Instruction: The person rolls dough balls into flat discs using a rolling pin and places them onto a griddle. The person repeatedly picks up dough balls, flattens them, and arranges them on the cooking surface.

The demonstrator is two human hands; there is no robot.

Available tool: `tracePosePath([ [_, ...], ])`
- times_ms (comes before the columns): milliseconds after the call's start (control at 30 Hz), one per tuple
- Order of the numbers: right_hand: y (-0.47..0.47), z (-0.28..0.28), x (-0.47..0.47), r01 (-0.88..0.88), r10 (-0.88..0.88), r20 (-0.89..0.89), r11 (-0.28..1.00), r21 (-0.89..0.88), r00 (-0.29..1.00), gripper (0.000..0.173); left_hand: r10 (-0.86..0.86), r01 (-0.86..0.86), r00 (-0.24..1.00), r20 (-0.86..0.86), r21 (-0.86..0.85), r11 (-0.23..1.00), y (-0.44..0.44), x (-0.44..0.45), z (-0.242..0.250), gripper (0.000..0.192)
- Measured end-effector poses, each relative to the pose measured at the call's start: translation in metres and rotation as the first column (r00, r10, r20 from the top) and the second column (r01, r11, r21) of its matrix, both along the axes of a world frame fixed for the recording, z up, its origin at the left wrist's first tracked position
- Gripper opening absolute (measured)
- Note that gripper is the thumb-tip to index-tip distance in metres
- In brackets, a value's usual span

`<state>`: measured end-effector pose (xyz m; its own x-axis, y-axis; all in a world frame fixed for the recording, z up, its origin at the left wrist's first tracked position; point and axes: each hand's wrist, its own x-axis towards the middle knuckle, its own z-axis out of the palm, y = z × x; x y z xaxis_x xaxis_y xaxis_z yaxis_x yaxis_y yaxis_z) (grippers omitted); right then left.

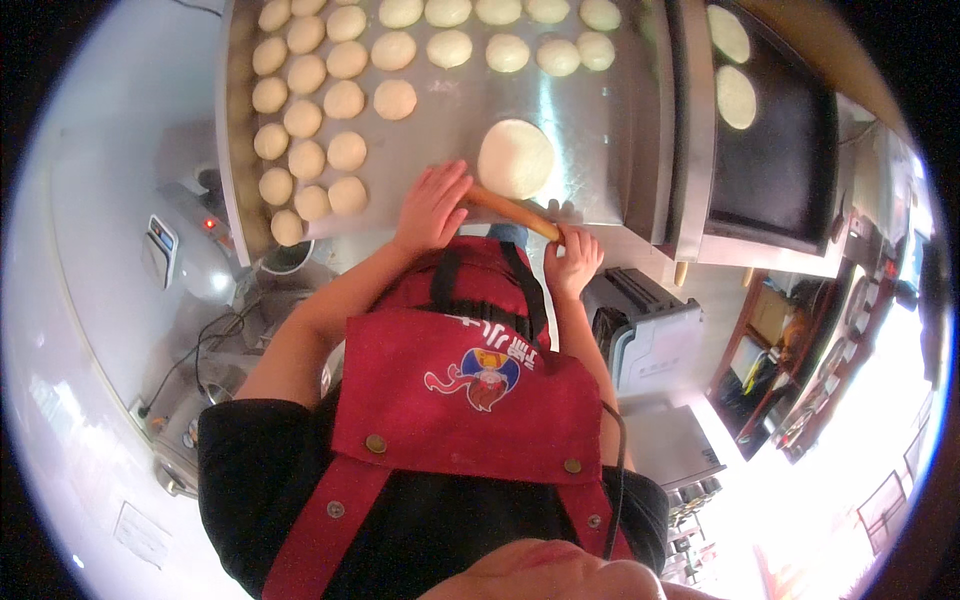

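Note:
A wooden rolling pin lies slantwise at the near edge of the steel worktop, between my two hands. My left hand rests on its upper left end, with the fingers stretched out. My right hand is closed around its lower right end. Just beyond the pin lies a flattened round of dough, larger than the others. Rows of small dough balls cover the left side of the worktop. Flatter dough rounds line the far side.
On the right, past a raised metal edge, a dark griddle bears two oval dough pieces. A grey bin-like container stands below the worktop at the right. A metal bucket sits below its left corner.

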<state>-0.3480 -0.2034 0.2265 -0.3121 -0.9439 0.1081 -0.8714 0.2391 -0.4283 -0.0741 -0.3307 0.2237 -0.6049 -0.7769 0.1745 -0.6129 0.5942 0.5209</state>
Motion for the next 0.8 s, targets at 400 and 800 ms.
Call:
tracePosePath([
  [400, 0.042, -0.004, 0.015, 0.553, -0.564, 0.273, 0.824, 0.123, 0.779, 0.036, -0.14, 0.141, 0.99, 0.023, -0.062, 0.988, -0.049, -0.078, -0.008, 0.061],
  [800, 0.012, -0.013, 0.022, 0.176, -0.503, 0.47, 0.796, 0.579, 0.726, 0.036, -0.305, 0.31, 0.95, 0.064, -0.097, 0.946, -0.079, -0.076, -0.008, 0.061],
])
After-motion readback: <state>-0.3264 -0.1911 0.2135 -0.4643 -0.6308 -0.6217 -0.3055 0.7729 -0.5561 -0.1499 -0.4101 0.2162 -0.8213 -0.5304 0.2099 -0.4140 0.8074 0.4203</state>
